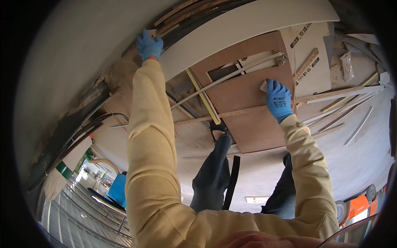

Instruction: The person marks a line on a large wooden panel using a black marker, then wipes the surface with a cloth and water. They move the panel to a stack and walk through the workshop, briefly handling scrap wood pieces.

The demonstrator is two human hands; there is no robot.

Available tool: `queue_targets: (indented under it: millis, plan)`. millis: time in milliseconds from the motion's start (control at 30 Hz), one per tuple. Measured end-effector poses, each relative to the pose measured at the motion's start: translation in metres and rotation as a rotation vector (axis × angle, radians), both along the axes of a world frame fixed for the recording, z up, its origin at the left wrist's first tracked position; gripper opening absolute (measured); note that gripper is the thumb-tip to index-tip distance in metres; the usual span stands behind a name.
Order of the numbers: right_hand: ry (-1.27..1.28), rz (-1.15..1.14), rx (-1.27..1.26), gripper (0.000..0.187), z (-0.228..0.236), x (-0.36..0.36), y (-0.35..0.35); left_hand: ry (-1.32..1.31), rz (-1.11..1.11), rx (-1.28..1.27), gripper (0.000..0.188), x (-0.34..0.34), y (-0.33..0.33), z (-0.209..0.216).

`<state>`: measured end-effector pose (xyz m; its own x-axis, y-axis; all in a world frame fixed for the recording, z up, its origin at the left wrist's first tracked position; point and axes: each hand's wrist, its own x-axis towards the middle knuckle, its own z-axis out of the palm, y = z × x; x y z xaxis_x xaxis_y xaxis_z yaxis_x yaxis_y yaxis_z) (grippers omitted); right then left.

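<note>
My left hand [149,45], in a blue glove, reaches to the upper left. Its fingers are closed on a small pale block [153,33], beside the left end of a long white panel [252,20]. My right hand [278,101], also gloved in blue, is over a brown board [260,128]. Its fingers curl round another small pale block [264,86], mostly hidden by the glove. Just beyond that hand, thin metal rods [231,79] lie slantwise across the brown board, over a rectangular cutout.
Light board sheets [308,62] and a chipboard strip [306,64] lie at the right. Several loose strips [347,103] and a clear plastic packet [346,66] are farther right. Wood offcuts [186,18] lie behind the panel. An orange wheeled machine [359,206] stands at lower right.
</note>
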<state>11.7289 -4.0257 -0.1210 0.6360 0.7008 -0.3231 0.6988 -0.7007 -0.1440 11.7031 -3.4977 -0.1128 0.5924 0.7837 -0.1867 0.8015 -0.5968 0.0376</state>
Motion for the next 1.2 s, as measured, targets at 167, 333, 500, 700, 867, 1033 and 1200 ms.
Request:
queue_targets:
  millis: [167,333,500,700,867,1033,1200]
  plan:
    - [-0.055,0.040,0.051,0.044,0.001,0.002,0.002,0.206,-0.235,0.073,0.067,-0.006,0.029,-0.020]
    - [-0.013,0.019,0.021,0.038,0.005,0.003,0.003,0.310,-0.105,0.044,0.051,0.015,0.005,-0.025]
    - [-0.020,0.002,0.017,0.038,0.005,0.003,0.005,0.007,0.095,-0.009,0.040,-0.005,0.014,-0.036]
    - [0.023,-0.013,0.033,0.038,0.012,0.004,0.007,0.046,0.051,-0.169,0.034,0.000,0.013,-0.035]
    - [-0.005,0.001,0.008,0.038,0.007,0.003,0.011,-0.160,-0.146,-0.073,0.035,-0.026,0.012,-0.034]
    - [0.007,-0.006,-0.012,0.033,0.004,0.002,0.007,-0.030,-0.020,-0.227,0.049,-0.009,-0.010,-0.016]
    - [-0.017,-0.034,-0.017,0.030,0.004,0.002,0.004,-0.099,0.061,-0.158,0.065,0.001,-0.054,0.013]
